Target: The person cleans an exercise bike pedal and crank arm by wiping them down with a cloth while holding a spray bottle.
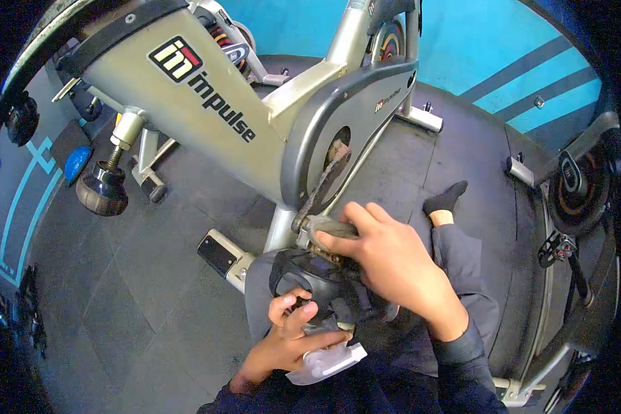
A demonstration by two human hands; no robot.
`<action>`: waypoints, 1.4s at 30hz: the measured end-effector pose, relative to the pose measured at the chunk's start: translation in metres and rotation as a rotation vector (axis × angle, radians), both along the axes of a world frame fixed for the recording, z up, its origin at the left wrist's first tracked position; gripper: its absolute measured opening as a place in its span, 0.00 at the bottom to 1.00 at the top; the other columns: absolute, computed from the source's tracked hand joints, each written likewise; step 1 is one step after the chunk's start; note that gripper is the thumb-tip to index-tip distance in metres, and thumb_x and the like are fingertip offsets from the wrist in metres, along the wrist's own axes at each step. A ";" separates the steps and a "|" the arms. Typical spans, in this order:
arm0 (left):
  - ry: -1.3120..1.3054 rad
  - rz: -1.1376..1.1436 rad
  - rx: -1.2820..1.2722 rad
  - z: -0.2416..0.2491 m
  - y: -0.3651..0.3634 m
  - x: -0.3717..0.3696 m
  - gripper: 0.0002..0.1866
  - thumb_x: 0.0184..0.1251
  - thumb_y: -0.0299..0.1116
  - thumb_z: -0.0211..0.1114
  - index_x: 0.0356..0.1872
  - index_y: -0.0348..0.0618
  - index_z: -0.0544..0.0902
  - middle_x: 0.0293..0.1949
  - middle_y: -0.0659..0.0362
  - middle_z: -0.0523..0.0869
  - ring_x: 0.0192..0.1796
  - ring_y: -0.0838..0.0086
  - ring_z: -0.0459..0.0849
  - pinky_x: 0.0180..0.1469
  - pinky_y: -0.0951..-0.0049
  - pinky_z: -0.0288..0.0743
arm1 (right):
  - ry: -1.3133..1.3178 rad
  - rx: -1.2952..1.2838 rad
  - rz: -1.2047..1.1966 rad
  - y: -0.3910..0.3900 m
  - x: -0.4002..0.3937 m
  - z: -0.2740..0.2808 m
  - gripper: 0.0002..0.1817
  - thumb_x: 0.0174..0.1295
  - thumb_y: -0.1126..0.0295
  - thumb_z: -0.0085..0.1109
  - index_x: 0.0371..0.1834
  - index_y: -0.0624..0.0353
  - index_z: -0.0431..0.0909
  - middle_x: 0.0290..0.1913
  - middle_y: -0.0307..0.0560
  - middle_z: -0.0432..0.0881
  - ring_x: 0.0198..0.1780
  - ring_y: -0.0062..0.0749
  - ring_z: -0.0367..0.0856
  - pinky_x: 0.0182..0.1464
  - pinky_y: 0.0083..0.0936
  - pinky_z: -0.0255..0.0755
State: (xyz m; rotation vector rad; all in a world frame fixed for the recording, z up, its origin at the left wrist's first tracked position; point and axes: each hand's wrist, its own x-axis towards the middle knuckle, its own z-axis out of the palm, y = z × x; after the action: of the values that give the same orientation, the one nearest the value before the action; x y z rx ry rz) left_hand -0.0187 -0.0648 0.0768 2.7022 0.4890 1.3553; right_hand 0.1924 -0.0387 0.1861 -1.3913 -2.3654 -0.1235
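A bike pedal (293,264) with a black toe cage and strap hangs at the end of a rusty crank arm (322,185). My right hand (397,259) reaches in from the right, thumb and fingers closed round the pedal's grey upper side. At the cage's near end, my left hand (290,341) has its fingers bent and its thumb pressed against the black toe cage. A whitish translucent plastic piece (328,363) lies against the underside of the left fingers. The left palm is partly hidden.
The silver exercise bike frame (193,93) fills the upper middle, its stabiliser foot (221,257) left of the pedal. An adjustment knob (103,188) hangs at left. Another bike's flywheel (586,183) stands right. My socked foot (445,200) rests on the dark mat floor (138,290).
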 end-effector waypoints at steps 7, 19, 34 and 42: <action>-0.012 -0.004 -0.023 -0.005 0.000 0.000 0.18 0.47 0.35 0.74 0.43 0.65 0.89 0.74 0.60 0.52 0.70 0.55 0.45 0.62 0.54 0.64 | -0.006 -0.058 0.026 0.015 -0.013 0.004 0.26 0.47 0.77 0.59 0.52 0.41 0.81 0.46 0.43 0.73 0.47 0.40 0.75 0.42 0.31 0.77; -0.037 -0.004 -0.011 0.002 0.002 0.003 0.19 0.45 0.36 0.75 0.43 0.67 0.89 0.73 0.61 0.54 0.68 0.55 0.48 0.62 0.56 0.65 | 0.017 -0.096 -0.059 -0.038 0.029 0.004 0.26 0.48 0.76 0.57 0.54 0.45 0.81 0.43 0.45 0.71 0.43 0.41 0.74 0.39 0.32 0.78; 0.007 0.026 0.004 0.001 0.002 0.000 0.18 0.46 0.36 0.73 0.42 0.67 0.89 0.74 0.59 0.53 0.68 0.53 0.49 0.66 0.58 0.56 | -0.254 0.228 0.045 -0.002 0.018 -0.001 0.22 0.51 0.65 0.55 0.53 0.39 0.81 0.43 0.36 0.70 0.44 0.29 0.72 0.33 0.21 0.76; -0.040 -0.014 0.021 0.000 0.007 0.003 0.18 0.47 0.36 0.73 0.43 0.67 0.88 0.74 0.59 0.54 0.69 0.55 0.47 0.64 0.56 0.60 | -0.297 0.215 0.113 -0.019 0.039 0.012 0.21 0.50 0.68 0.56 0.50 0.42 0.82 0.40 0.36 0.71 0.41 0.30 0.73 0.34 0.23 0.75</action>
State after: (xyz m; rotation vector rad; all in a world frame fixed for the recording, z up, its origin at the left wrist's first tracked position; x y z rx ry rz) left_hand -0.0155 -0.0580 0.0767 2.6836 0.4546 1.4159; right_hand 0.2315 -0.0574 0.1977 -1.2037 -2.5695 -0.5715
